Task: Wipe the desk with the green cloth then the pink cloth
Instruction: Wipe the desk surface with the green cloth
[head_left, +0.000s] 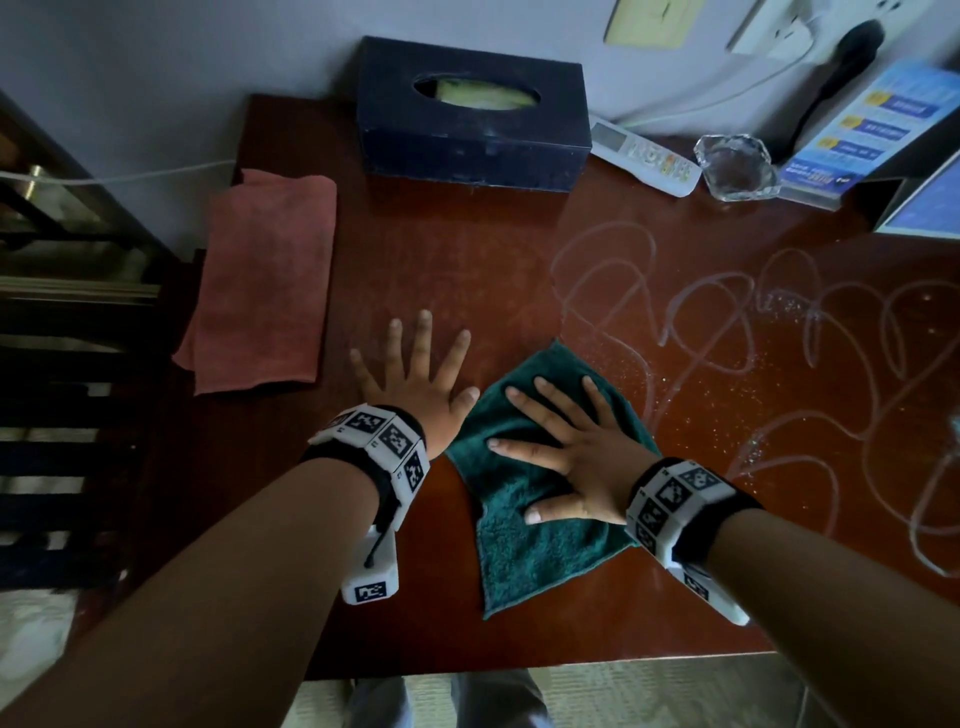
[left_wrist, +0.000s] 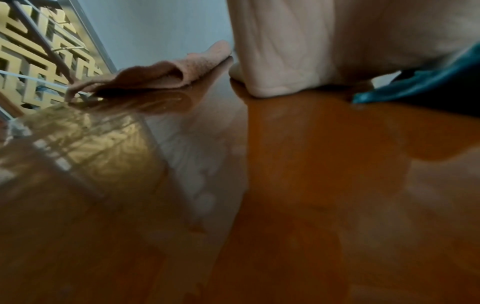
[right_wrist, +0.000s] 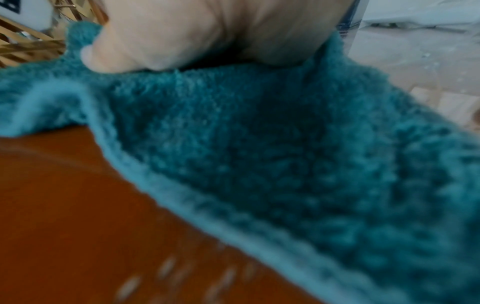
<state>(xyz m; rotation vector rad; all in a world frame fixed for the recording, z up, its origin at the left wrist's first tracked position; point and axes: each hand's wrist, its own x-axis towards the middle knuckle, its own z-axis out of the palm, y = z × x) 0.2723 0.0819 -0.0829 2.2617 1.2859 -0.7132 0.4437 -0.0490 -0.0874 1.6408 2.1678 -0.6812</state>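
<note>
right hand (head_left: 576, 457): fingers spread flat, pressing green cloth (head_left: 524, 551) onto desk (head_left: 467, 270), grasping nothing. left hand (head_left: 415, 379): released, palm flat on bare wood just left of green cloth. pink cloth (head_left: 265, 286): folded, at desk's left edge. white scribble marks (head_left: 727, 322): right of green cloth.

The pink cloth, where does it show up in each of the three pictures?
Head: the pink cloth lies folded at the desk's left edge, left of the left hand.
Left wrist: upper left, seen low along the desk.
Right wrist: not in it.
Shared landmark: the green cloth, under the right hand, shows in all three views.
</note>
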